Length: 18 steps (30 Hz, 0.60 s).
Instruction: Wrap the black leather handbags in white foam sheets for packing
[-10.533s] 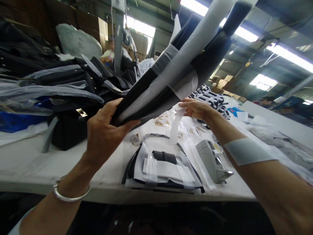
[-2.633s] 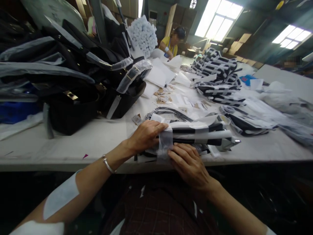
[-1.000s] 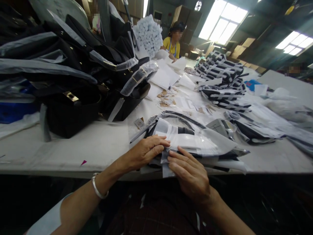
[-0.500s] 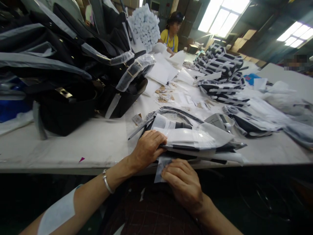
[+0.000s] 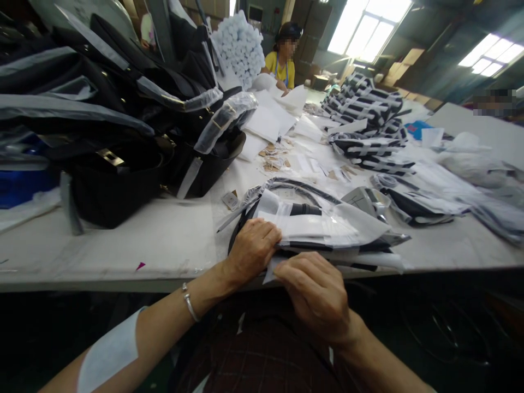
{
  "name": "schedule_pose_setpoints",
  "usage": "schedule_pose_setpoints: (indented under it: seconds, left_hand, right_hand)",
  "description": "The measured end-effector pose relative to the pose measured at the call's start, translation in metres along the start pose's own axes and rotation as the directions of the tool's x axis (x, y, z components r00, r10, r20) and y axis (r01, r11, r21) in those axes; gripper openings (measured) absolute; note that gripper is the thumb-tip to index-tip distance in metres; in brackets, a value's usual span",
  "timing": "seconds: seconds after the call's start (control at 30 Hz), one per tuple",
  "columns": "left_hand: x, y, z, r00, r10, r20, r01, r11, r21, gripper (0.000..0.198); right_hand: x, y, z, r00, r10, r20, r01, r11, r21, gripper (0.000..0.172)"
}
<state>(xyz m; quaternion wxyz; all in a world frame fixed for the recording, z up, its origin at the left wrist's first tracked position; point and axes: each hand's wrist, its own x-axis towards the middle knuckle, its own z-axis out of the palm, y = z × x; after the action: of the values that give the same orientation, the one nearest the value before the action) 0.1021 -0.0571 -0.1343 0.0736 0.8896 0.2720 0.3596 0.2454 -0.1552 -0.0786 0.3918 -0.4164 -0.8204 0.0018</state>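
A flat bundle of black straps wrapped in white paper and clear film [image 5: 327, 232] lies at the near edge of the white table [image 5: 164, 240]. My left hand [image 5: 251, 248] curls over the bundle's left end and grips it. My right hand [image 5: 317, 292] is closed just below the edge, pinching a strip of clear tape [image 5: 272, 266] that hangs from the bundle's underside. A silver bangle [image 5: 189, 301] sits on my left wrist.
Black handbags with gold clasps [image 5: 118, 158] are heaped at the left. Striped wrapped bundles [image 5: 364, 117] pile at the back right. A grey tape dispenser [image 5: 364, 201] stands behind my bundle, near paper tags [image 5: 274, 158]. A person in yellow [image 5: 282, 63] works at the far end.
The bundle came down from the air onto the table's near edge. In the last second my right hand slid from its top to below the edge, folding the tape strip under.
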Motion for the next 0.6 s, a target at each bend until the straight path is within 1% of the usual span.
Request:
schedule_pose_setpoints:
  seconds: [0.07,0.17,0.27,0.3,0.37,0.43,0.47,0.53,0.6]
  left_hand:
    - [-0.004,0.001,-0.006,1.000,0.006,0.009,-0.005,1.000,-0.026,0.011]
    - [-0.011,0.003,-0.022,0.999,0.005,0.044,-0.001,0.996,-0.088,0.026]
    - [-0.015,0.006,-0.035,0.994,-0.054,0.092,0.069,0.982,-0.176,0.024]
    - [-0.014,0.006,-0.036,0.992,-0.091,0.084,0.107,0.974,-0.202,0.025]
    - [-0.010,0.008,-0.032,0.982,-0.186,0.020,0.186,0.957,-0.222,0.025]
    - [-0.003,0.010,-0.022,0.960,-0.271,-0.075,0.251,0.946,-0.205,0.018]
    - [0.000,0.010,-0.017,0.948,-0.300,-0.109,0.276,0.942,-0.194,0.018]
    - [0.006,0.011,-0.008,0.925,-0.350,-0.149,0.322,0.929,-0.184,0.016]
    - [0.009,0.010,-0.004,0.897,-0.406,-0.176,0.372,0.907,-0.197,0.010]
  right_hand:
    - [0.018,0.008,-0.007,1.000,0.007,0.025,-0.004,0.997,-0.082,0.017]
    - [0.040,0.023,-0.012,0.995,0.058,0.087,-0.041,0.982,-0.183,0.014]
    - [0.053,0.038,-0.012,0.978,0.147,0.147,-0.114,0.971,-0.211,0.015]
    - [0.057,0.042,-0.012,0.968,0.187,0.167,-0.152,0.968,-0.201,0.015]
    - [0.063,0.050,-0.011,0.938,0.271,0.217,-0.235,0.955,-0.180,0.014]
    - [0.068,0.057,-0.010,0.903,0.337,0.265,-0.295,0.937,-0.185,0.014]
    - [0.070,0.060,-0.009,0.887,0.360,0.290,-0.314,0.930,-0.192,0.015]
    - [0.071,0.068,-0.007,0.859,0.392,0.330,-0.344,0.918,-0.197,0.015]
    - [0.070,0.075,-0.003,0.831,0.422,0.361,-0.379,0.906,-0.186,0.015]
